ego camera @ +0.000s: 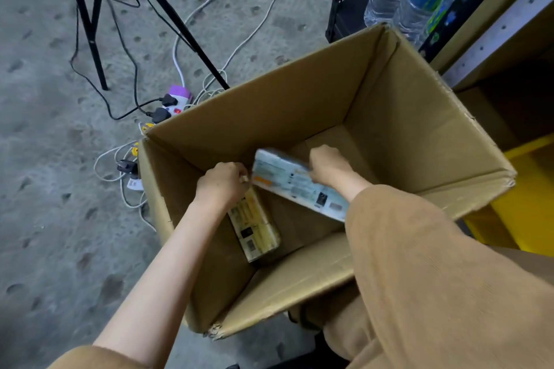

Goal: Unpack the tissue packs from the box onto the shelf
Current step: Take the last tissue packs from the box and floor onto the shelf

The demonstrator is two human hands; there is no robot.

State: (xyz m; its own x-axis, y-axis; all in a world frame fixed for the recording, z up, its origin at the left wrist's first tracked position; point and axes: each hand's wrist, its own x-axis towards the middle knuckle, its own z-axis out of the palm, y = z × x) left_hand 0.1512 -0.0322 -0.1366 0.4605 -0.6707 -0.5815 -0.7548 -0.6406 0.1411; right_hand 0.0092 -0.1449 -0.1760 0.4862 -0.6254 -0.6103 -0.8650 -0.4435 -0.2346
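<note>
- Head view, left of centre: the left hand [223,181] is curled closed on the top end of the yellow tissue pack [254,226], which stands tilted against the left inner wall of the cardboard box [269,117]; the pack runs down and right from under the knuckles.
- Centre: the blue-white tissue pack [296,184] lies slanted across the box floor, its upper left corner just beside the left hand.
- Right of centre: the right hand [328,165] is bent over this pack's far long edge, fingers hidden behind it, so a full grip cannot be confirmed.
- Judged from the film wrap, both packs should be light, soft and squashy, a little slippery; gripping across the narrow width or by an end looks safest.
- Right edge of frame: the shelf [509,30] stands beside the box.
</note>
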